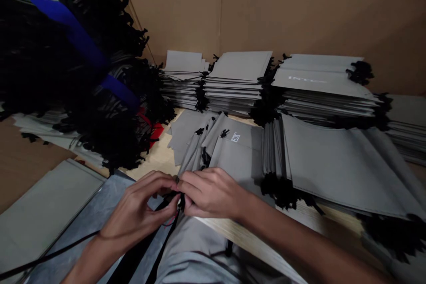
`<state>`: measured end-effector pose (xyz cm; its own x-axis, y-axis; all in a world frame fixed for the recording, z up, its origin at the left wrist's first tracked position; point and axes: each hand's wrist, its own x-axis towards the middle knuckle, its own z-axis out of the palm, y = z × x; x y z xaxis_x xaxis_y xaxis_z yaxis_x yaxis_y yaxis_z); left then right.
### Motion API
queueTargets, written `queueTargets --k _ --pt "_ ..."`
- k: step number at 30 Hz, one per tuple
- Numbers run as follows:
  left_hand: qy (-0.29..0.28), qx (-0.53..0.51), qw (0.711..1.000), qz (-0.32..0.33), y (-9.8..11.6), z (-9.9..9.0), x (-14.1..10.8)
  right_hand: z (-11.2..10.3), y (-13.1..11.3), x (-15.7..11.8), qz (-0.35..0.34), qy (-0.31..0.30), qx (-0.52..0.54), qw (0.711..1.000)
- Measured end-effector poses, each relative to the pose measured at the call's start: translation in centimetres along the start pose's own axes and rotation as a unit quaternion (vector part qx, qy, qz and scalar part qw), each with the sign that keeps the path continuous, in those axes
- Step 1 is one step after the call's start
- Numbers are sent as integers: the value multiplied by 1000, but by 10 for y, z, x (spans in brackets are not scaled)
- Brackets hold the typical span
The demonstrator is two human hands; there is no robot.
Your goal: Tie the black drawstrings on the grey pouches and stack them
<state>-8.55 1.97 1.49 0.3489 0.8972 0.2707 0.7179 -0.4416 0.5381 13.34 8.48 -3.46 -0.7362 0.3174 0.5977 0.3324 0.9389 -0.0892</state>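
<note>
My left hand (141,202) and my right hand (213,193) meet at the near edge of the table. Both are closed, thumbs and fingertips pinching a small black cord (181,202) whose exact shape my fingers partly hide. Just beyond them, several grey fabric pouches (199,144) with knotted black cords stand bunched together on edge. A grey pouch with white letters (244,142) lies beside these, behind my right hand. A thin black cord (49,253) runs from the lower left toward my left wrist.
Stacks of grey pouches (236,69) line the cardboard wall (282,9). More pouches (336,164) lean at the right. A large bundle of black cord ends (109,128), tied with blue strap (121,93), rises at left. Flat grey pieces (43,204) lie below it.
</note>
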Motion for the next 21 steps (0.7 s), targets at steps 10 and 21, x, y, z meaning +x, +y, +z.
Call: queueTargets --k 10,21 --pt "-48 66 997 17 3 2 2 0 1 0 -71 -22 -44 996" --pt "-132 3 991 -18 0 -1 15 2 3 -2 -112 13 -56 992"
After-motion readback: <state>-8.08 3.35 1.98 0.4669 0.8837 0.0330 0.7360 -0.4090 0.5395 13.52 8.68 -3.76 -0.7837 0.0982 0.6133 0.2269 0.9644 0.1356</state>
